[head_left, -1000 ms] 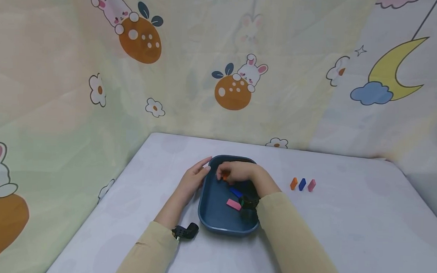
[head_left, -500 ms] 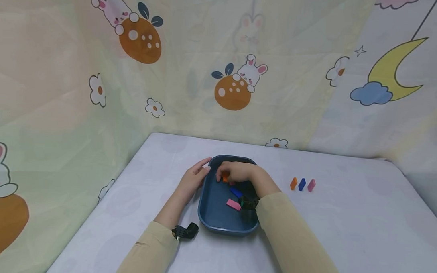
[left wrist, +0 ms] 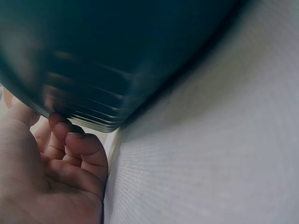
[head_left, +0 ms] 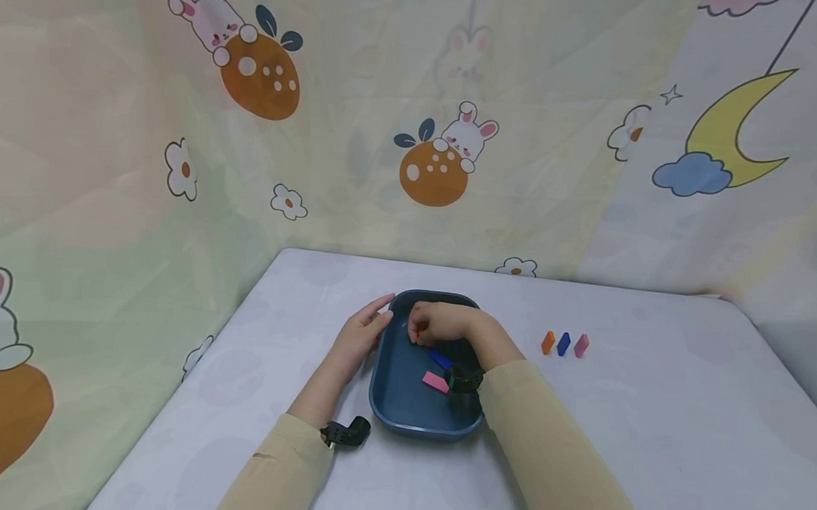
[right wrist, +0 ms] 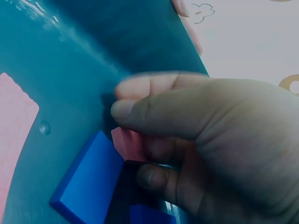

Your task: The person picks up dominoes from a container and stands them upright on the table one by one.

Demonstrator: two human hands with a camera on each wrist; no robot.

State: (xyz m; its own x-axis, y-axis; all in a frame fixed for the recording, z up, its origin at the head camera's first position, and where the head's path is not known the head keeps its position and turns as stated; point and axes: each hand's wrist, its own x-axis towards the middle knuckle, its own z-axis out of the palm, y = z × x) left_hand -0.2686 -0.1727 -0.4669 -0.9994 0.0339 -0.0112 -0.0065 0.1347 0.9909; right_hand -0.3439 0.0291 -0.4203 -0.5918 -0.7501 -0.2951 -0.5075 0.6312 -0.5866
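Observation:
My left hand (head_left: 361, 334) lies along the left wall of a dark blue tray (head_left: 393, 404), its fingers extended against the side near the rim. In the left wrist view, the left fingers (left wrist: 91, 151) touch the tray's outer wall. My right hand (head_left: 443, 321) reaches into the back of the tray, thumb and fingers pinched together; an orange block between them is almost wholly hidden. The right wrist view shows a small pink block (right wrist: 128, 143) just under the thumb. Close by lie a blue block (right wrist: 88, 179) and, partly cut off, a second blue one (right wrist: 150, 215).
Another pink block (head_left: 435, 382) lies flat nearer the tray's front. Right of the tray, an orange block (head_left: 548, 343), a blue block (head_left: 564, 344) and a pink block (head_left: 582, 346) stand in a row on the white table (head_left: 646, 413). Printed cloth hangs behind.
The right fingers have drawn together and shifted slightly right, covering most of the orange block that showed at their tips. The left hand and the tray stay put.

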